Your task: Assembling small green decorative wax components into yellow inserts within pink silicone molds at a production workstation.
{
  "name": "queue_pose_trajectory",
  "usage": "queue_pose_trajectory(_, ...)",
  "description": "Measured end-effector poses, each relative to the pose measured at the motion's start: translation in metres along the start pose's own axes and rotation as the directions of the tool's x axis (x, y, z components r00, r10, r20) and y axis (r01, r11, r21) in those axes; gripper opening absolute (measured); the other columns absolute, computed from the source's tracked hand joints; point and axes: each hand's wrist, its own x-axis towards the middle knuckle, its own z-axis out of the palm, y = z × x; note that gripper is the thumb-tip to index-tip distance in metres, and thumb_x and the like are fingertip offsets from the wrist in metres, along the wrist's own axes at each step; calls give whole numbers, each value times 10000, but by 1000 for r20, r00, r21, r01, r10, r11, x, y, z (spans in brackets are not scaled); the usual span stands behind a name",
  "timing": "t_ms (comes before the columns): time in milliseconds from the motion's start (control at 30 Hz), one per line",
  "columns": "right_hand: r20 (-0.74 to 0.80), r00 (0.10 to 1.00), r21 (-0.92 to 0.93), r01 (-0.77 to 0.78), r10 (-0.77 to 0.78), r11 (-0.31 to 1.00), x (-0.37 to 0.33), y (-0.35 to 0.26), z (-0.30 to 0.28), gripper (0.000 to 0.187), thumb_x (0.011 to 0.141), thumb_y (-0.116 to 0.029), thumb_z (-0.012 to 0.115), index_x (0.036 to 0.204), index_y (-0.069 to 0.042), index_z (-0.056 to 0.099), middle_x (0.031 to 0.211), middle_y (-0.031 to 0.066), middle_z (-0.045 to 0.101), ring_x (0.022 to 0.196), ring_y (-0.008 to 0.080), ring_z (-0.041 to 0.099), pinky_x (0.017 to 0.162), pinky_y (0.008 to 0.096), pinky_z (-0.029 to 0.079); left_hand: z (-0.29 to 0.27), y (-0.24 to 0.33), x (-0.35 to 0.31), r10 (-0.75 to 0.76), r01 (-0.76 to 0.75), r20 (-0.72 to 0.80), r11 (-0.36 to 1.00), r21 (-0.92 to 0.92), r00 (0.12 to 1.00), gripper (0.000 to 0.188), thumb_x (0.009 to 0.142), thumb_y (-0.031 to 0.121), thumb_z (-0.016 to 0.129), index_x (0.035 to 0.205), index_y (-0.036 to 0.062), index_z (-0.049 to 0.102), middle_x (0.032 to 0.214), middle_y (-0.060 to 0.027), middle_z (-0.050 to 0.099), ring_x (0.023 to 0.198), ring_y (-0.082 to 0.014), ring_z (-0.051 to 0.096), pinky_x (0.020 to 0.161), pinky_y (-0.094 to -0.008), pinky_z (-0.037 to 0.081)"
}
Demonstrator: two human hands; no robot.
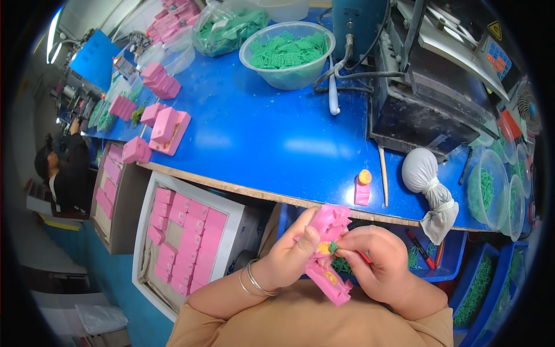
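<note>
My left hand (293, 250) is wrapped round a pink rubbery mould (333, 292) that hangs open in two halves near the table's front edge. Yellow patches show inside it. With thumb and forefinger together, my right hand (376, 251) pinches a small green piece (333, 247) against the yellow part in the middle of the mould. Just beyond my hands, a small pink block (362, 194) with a yellow round top (365, 177) lies on the blue table (254, 144). A thin wooden stick (383, 176) is beside it.
A tied white cloth bag (428, 173) sits before a dark machine (416, 98) at right. Green pieces fill a plastic bowl (286, 75) at the back. Pink blocks (165, 130) stand at left, more in a white-rimmed box (141, 246). A co-worker (69, 168) is far left.
</note>
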Motion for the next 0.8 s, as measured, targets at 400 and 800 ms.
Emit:
queue_pose_trajectory(400, -35, 942, -396, 293, -333, 870, -1, -2, -2, 298, 627, -49, 661, 917, 7, 624, 798, 87, 586, 625, 215, 563, 534, 307, 445, 7, 9, 3, 423, -302, 53, 547, 781, 905, 577, 857, 529, 505, 1047, -6, 406, 1101, -193, 456, 960, -207, 462, 827, -346, 394)
queue_pose_trajectory(800, -212, 954, 376, -119, 210, 919, -10, -2, -5, 217, 858, -31, 542, 1061, 46, 538, 883, 176, 637, 753, 212, 641, 671, 333, 524, 2, 15, 14, 624, -320, -80, 502, 804, 777, 383, 825, 296, 629, 1007, 37, 414, 1093, -171, 448, 908, -211, 507, 772, -371, 450)
